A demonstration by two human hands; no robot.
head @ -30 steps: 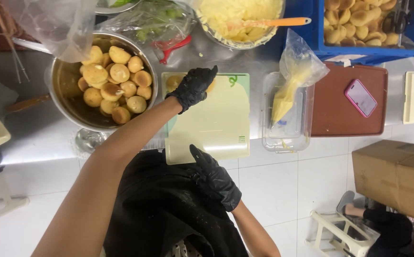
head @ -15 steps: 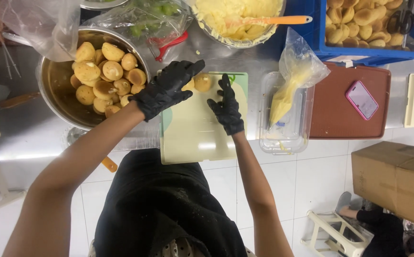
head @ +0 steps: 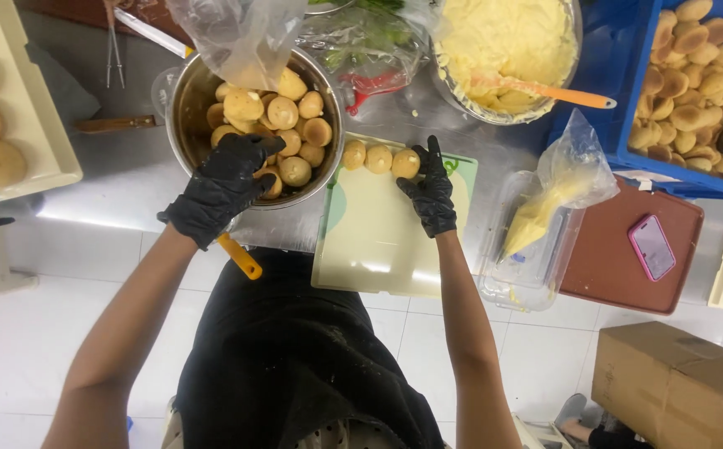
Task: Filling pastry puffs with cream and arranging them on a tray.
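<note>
1. Buns [head: 378, 158]: three small golden ones lie in a row along the far edge of the board [head: 378, 241], touching one another.
2. Right hand [head: 430, 191], in a black glove, rests on the board at the row's 3 o'clock end. Its fingers are spread and stretched out, the fingertips touching the last bun; it grips nothing.
3. Left hand [head: 222, 185], also gloved in black, reaches over the near rim of the bowl [head: 180, 100] at 9 o'clock from the board. Its fingers curl loosely down onto the heaped buns inside; whether they pinch one, I cannot tell.
4. The bowl is steel and stands just beside the board. A clear bag [head: 236, 37] hangs over its far rim.
5. A yellow handle [head: 239, 258] pokes out below the bowl at 6 o'clock.
6. At 3 o'clock from the board, a piping bag [head: 552, 195] of yellow cream lies tilted in a clear tub [head: 528, 287].
7. Beyond that, a pink phone [head: 651, 247] lies on a brown tray [head: 611, 278].
8. At 12 o'clock, a cream bowl [head: 503, 41] holds an orange spatula [head: 569, 93].
9. At 2 o'clock, a blue crate [head: 602, 100] is full of buns.
</note>
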